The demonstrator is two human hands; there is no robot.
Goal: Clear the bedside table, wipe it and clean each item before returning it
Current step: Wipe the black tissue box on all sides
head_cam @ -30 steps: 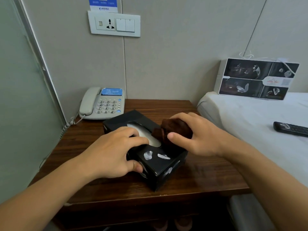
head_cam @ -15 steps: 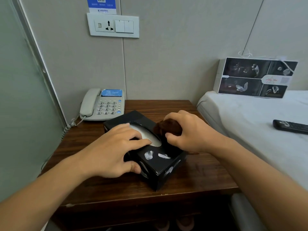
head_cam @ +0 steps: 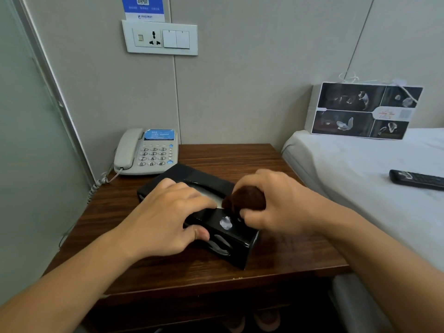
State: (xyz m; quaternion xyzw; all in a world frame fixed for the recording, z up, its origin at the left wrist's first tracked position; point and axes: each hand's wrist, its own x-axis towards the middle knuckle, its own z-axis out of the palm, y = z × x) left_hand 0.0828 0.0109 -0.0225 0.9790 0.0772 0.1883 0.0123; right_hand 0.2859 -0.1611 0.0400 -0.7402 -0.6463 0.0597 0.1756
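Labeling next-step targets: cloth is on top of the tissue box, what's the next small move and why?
Probably draw the cloth toward the near end of the tissue box. The right hand grips it bunched by the slot, the left hand braces the box, and the near top looks not yet covered.

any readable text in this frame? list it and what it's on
"1 2 3 / 4 5 6 / 7 8 9 / * 0 #": telephone keypad.
Telephone's blue label: print blurred.
Blue notice above the wall socket: QR code, text blurred.
Gift box on the bed: label too small.
Remote control: markings unreadable.
Tissue box: no text.
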